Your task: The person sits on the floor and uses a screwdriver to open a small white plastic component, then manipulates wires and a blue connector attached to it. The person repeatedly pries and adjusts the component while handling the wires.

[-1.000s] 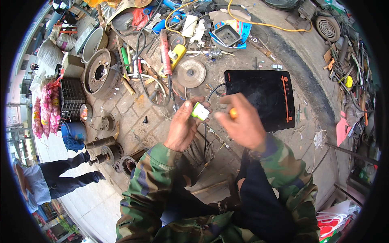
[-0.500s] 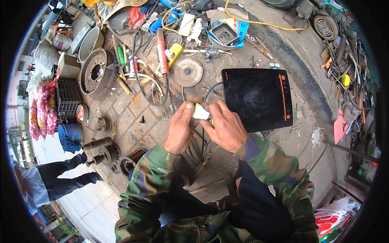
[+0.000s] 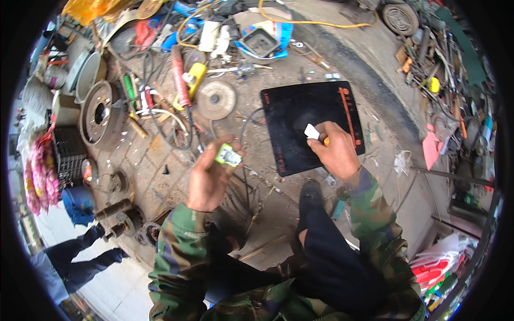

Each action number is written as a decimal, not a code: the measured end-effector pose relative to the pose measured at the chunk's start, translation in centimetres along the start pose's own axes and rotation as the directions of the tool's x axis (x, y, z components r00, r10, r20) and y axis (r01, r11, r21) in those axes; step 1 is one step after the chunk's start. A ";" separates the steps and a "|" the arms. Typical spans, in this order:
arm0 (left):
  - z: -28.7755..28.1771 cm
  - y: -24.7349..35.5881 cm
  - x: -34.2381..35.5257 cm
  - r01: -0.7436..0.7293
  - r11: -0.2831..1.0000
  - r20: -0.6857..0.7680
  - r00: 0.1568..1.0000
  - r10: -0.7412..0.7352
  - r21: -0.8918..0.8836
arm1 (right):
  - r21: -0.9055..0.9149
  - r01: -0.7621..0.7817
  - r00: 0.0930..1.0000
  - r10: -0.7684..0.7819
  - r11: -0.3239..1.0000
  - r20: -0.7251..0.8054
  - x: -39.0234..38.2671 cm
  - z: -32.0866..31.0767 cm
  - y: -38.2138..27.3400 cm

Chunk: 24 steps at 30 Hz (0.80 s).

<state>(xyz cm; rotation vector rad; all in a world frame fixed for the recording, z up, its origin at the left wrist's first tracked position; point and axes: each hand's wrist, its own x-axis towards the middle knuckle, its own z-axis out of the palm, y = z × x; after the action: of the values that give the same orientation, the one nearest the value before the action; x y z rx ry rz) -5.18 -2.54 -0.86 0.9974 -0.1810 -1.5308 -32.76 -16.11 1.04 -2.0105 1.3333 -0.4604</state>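
My left hand (image 3: 206, 179) holds a small lime-green-edged case (image 3: 229, 155), its grey, uneven inner side facing up. Pinched in the fingers of my right hand (image 3: 341, 148) is a small white flat piece (image 3: 310, 131). A bit of something orange-yellow (image 3: 326, 141) shows between those same fingers; its kind is hidden. My right hand hovers over a black induction cooker (image 3: 289, 109) with an orange control strip, lying on the ground. Its dark cable (image 3: 247, 124) runs between my two hands.
Ahead lie a round metal disc (image 3: 217, 100), a red-handled tool (image 3: 179, 77) and a yellow tool (image 3: 194, 80). A wheel rim (image 3: 100, 115) and a black crate (image 3: 70, 147) stand left. Scrap parts (image 3: 428, 69) are piled right. A person's legs (image 3: 80, 254) show at lower left.
My hands have moved apart. The white piece has come away from the green-edged case and gone right with my right hand, over the cooker. The view has shifted slightly.
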 end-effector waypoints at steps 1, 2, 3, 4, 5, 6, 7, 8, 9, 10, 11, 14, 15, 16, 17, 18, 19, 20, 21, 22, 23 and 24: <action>0.0 0.1 0.0 -0.010 1.000 0.014 1.000 0.010 -0.003 | -0.076 -0.071 0.997 0.069 0.995 -0.025 -0.2 -0.5 1.6; 0.1 0.2 -0.1 -0.018 1.000 0.035 0.999 0.019 -0.015 | -0.125 -0.107 0.993 0.099 0.986 -0.065 -0.9 -0.8 3.0; 0.1 0.3 -0.1 -0.011 0.998 0.052 0.999 0.014 -0.054 | -0.120 -0.111 0.992 0.104 0.986 -0.068 -1.4 -0.8 4.3; 0.1 0.3 -0.1 0.002 0.999 0.054 0.999 0.001 -0.054 | -0.122 -0.150 0.988 0.143 0.981 -0.063 -2.0 -0.7 5.5; 0.2 0.3 -0.1 0.013 0.999 0.050 0.999 -0.011 -0.045 | -0.124 -0.209 0.978 0.204 0.970 -0.053 -2.5 -0.4 6.7; 0.2 0.3 -0.1 0.024 0.998 0.046 0.999 -0.021 -0.061 | -0.169 -0.210 0.977 0.202 0.963 -0.063 -2.8 0.0 7.7; 0.3 0.1 -0.1 0.023 0.998 0.075 0.997 -0.018 -0.057 | -0.178 -0.210 0.977 0.200 0.961 -0.073 -3.0 0.4 8.7; 0.4 0.1 -0.1 0.019 0.999 0.074 0.997 -0.016 -0.042 | -0.181 -0.214 0.976 0.204 0.960 -0.073 -3.0 1.0 9.5; 0.4 0.1 -0.2 0.012 1.000 0.066 0.998 -0.010 -0.024 | -0.164 -0.197 0.980 0.188 0.967 -0.071 -2.9 1.6 10.3; 0.5 0.1 -0.2 0.013 0.999 0.089 0.996 -0.010 -0.032 | -0.157 -0.174 0.983 0.163 0.972 -0.080 -2.7 2.0 11.0; 0.6 0.1 -0.3 0.011 1.000 0.097 0.995 -0.009 -0.024 | -0.192 -0.148 0.986 0.132 0.970 -0.098 -2.5 2.3 11.7; 0.8 0.3 -0.2 0.009 1.000 0.127 0.992 -0.007 -0.017 | -0.228 -0.211 0.975 0.188 0.950 -0.119 -1.9 2.9 13.4; 0.8 0.3 -0.2 0.030 0.999 0.130 0.991 -0.024 -0.044 | -0.205 -0.228 0.971 0.206 0.952 -0.122 -1.8 3.1 13.9; 0.9 0.3 -0.2 0.034 0.998 0.129 0.991 -0.028 -0.044 | -0.211 -0.210 0.976 0.190 0.955 -0.109 -1.7 3.4 14.2; 0.9 0.3 -0.2 0.037 0.998 0.139 0.990 -0.030 -0.046 | -0.208 -0.218 0.974 0.201 0.953 -0.101 -1.7 3.6 14.6; 0.9 0.3 -0.2 0.043 0.998 0.132 0.991 -0.036 -0.050 | -0.223 -0.210 0.977 0.193 0.952 -0.095 -1.7 3.9 14.8; 0.9 0.3 -0.2 0.047 0.997 0.138 0.990 -0.039 -0.061 | -0.230 -0.208 0.977 0.192 0.951 -0.089 -1.7 4.1 15.0; 0.9 0.3 -0.1 0.051 0.996 0.152 0.988 -0.039 -0.075 | -0.227 -0.200 0.979 0.185 0.953 -0.085 -1.7 4.3 15.1; 0.9 0.3 -0.1 0.053 0.995 0.154 0.987 -0.040 -0.081 | -0.229 -0.216 0.976 0.203 0.949 -0.078 -1.7 4.5 15.2; 0.8 0.4 -0.1 0.053 0.995 0.163 0.986 -0.038 -0.089 | -0.219 -0.226 0.974 0.216 0.949 -0.073 -1.8 4.5 15.2; 0.8 0.4 0.0 0.054 0.994 0.173 0.984 -0.036 -0.098 | -0.191 -0.230 0.973 0.219 0.954 -0.078 -1.8 4.4 15.1; 0.7 0.5 -0.1 0.053 0.994 0.174 0.984 -0.036 -0.093 | -0.214 -0.239 0.970 0.226 0.947 -0.083 -1.9 4.3 14.8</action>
<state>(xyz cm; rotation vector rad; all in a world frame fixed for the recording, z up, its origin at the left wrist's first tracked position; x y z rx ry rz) -5.34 -2.92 -0.08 0.7969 -0.2051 -1.6522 -40.84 -16.68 -12.22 -1.9929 1.6998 -0.2709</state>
